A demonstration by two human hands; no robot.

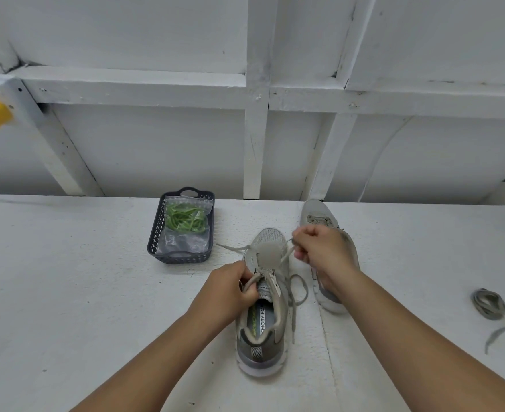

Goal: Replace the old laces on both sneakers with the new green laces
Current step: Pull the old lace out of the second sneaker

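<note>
Pinching old grey lace [285,253], right grip [319,248], left grip [230,288] clutching sneaker tongue [262,288]

Single head view, looking forward-down at white table [81,292], close; wide-angle, probably distorted.

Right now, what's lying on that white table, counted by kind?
Sneakers: 2 (near, far)
Grey laces: 2 (being pulled out, loose pile)
Basket: 1
Bag of green laces: 1
Total: 6
</note>
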